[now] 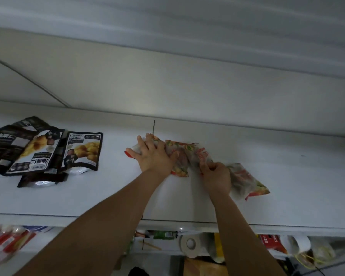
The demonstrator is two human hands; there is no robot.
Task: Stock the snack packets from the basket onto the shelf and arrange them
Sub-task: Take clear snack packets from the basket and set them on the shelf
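Note:
Several red-and-green snack packets lie overlapping in a row on the white shelf top. My left hand lies flat with spread fingers on the leftmost packet. My right hand pinches the edge of the middle packet with curled fingers. A third packet sticks out to the right past my right hand. Black snack packets with yellow pictures lie in a loose pile at the left of the shelf. The basket is not in view.
The shelf's back wall rises just behind the packets. Bare shelf surface stretches to the right of the row. Below the front edge, lower shelves hold a tape roll, red packets and other goods.

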